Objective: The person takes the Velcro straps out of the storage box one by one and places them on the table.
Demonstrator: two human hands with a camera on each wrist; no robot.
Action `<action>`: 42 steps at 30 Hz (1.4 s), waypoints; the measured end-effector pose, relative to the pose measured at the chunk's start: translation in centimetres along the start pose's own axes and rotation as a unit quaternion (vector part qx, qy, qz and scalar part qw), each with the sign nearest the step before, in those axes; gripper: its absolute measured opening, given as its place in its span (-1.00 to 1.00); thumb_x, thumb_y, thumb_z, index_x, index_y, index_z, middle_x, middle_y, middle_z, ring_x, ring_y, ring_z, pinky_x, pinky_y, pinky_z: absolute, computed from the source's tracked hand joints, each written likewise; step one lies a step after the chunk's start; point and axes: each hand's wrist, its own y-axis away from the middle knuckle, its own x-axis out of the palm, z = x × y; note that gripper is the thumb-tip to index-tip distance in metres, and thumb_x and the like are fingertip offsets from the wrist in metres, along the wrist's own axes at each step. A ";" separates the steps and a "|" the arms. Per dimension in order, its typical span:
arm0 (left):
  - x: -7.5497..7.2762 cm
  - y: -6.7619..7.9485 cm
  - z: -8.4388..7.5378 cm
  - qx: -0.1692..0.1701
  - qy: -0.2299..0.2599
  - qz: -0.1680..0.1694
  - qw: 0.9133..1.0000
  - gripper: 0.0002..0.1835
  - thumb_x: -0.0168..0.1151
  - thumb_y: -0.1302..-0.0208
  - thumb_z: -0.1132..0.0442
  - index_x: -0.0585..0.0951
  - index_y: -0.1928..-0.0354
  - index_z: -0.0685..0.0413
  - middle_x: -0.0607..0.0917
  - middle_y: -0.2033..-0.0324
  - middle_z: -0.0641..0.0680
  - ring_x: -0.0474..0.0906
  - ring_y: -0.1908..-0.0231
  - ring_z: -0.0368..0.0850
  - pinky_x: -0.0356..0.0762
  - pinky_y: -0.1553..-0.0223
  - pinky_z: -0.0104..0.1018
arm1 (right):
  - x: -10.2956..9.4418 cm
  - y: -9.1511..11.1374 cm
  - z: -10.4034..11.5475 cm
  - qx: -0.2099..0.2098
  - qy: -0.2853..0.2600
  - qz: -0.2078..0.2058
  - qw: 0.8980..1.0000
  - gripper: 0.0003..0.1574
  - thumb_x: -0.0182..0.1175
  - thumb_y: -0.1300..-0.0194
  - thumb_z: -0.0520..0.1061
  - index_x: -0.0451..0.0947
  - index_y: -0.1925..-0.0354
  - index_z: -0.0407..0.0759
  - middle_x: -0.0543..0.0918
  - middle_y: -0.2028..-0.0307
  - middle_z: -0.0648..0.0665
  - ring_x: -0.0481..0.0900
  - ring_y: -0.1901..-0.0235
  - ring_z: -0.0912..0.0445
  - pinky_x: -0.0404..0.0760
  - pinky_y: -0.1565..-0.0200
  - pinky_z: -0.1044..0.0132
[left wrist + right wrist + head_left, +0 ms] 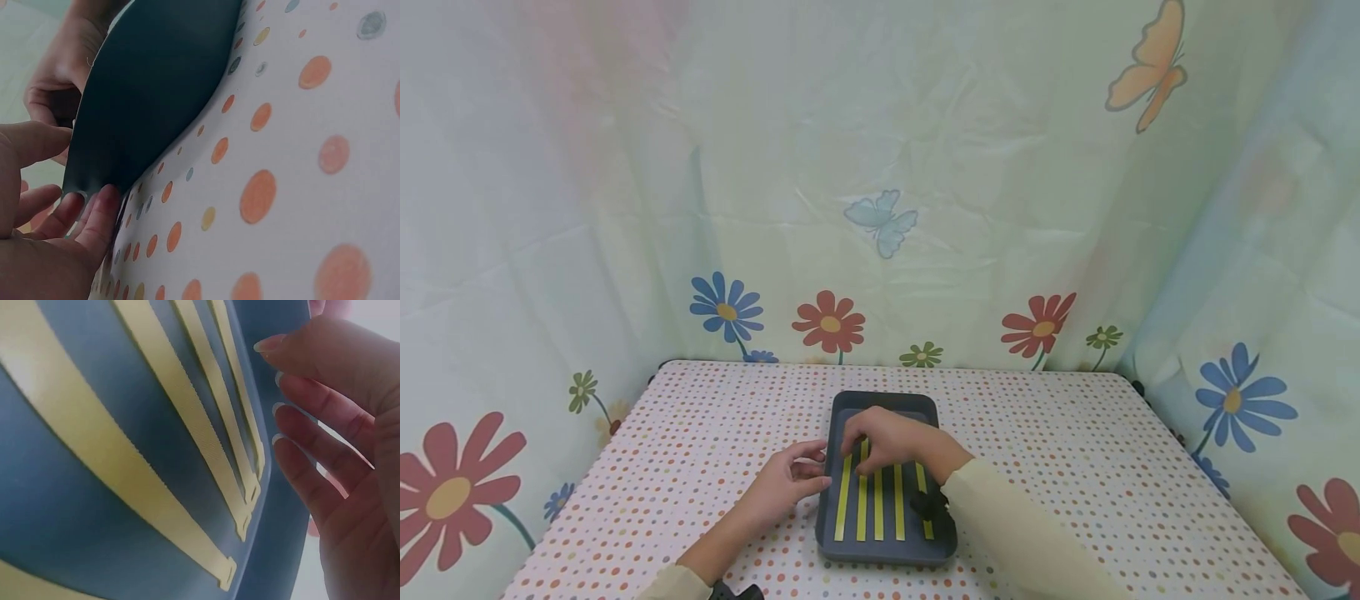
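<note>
A dark blue-grey tray (886, 557) lies on the table, with several flat yellow strips (842, 508) side by side along its length. In the right wrist view each visible strip (119, 456) ends in a small slotted tab. My right hand (891, 437) hovers over the upper left part of the tray, fingers bent and spread from the thumb, with nothing held. At the tray's left side is my left hand (778, 487). Its fingertips (107, 195) touch the outer wall (150, 81) in the left wrist view. My right hand and forearm hide parts of some strips.
The table (715, 467) has a white cover with coloured dots. Hanging fabric (925, 283) printed with flowers and butterflies stands behind it and along both sides. A black wrist device (929, 505) on my right arm overhangs the tray's right side.
</note>
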 end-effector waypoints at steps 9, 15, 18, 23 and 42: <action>0.0 0.0 0.0 -0.005 0.005 -0.001 1.000 -0.34 0.39 -0.33 0.26 0.42 -0.43 0.18 0.57 -0.14 0.22 0.66 -0.09 0.02 0.69 0.01 -0.26 | 0.2 -1.0 0.0 0.017 0.032 0.027 0.999 -0.69 0.54 -0.14 -0.15 0.79 0.10 -0.02 0.77 0.14 0.12 0.65 0.07 0.18 0.60 -0.08 0.38; 0.1 0.0 0.0 -0.008 0.001 -0.010 1.000 -0.33 0.42 -0.30 0.28 0.44 -0.42 0.19 0.58 -0.13 0.22 0.66 -0.07 0.02 0.69 0.03 -0.23 | 0.5 -1.7 0.0 0.004 0.057 0.046 0.997 -0.70 0.52 -0.14 -0.17 0.79 0.11 -0.01 0.74 0.11 0.11 0.62 0.13 0.26 0.58 -0.02 0.45; 0.1 0.0 0.0 -0.011 -0.003 -0.012 1.000 -0.34 0.42 -0.30 0.28 0.44 -0.42 0.17 0.58 -0.13 0.20 0.66 -0.06 -0.02 0.69 0.04 -0.25 | 0.6 -2.1 0.0 -0.001 0.058 0.058 0.997 -0.69 0.51 -0.15 -0.20 0.79 0.09 -0.02 0.73 0.10 0.09 0.61 0.15 0.26 0.58 0.02 0.47; 0.1 -0.2 0.2 -0.014 -0.010 -0.013 1.000 -0.35 0.42 -0.30 0.26 0.46 -0.41 0.14 0.59 -0.12 0.19 0.67 -0.04 -0.06 0.69 0.04 -0.27 | 0.7 -2.4 0.0 -0.006 0.060 0.069 0.996 -0.72 0.49 -0.17 -0.21 0.80 0.10 -0.04 0.73 0.14 0.08 0.63 0.18 0.24 0.57 0.08 0.49; 0.2 -0.1 -0.2 -0.019 0.003 -0.007 1.000 -0.34 0.40 -0.30 0.28 0.43 -0.42 0.21 0.58 -0.10 0.19 0.62 0.04 -0.10 0.64 0.08 -0.30 | 1.0 -2.9 0.3 0.009 0.070 0.086 0.994 -0.79 0.47 -0.20 -0.25 0.80 0.19 -0.01 0.69 0.18 0.13 0.59 0.24 0.31 0.57 0.17 0.52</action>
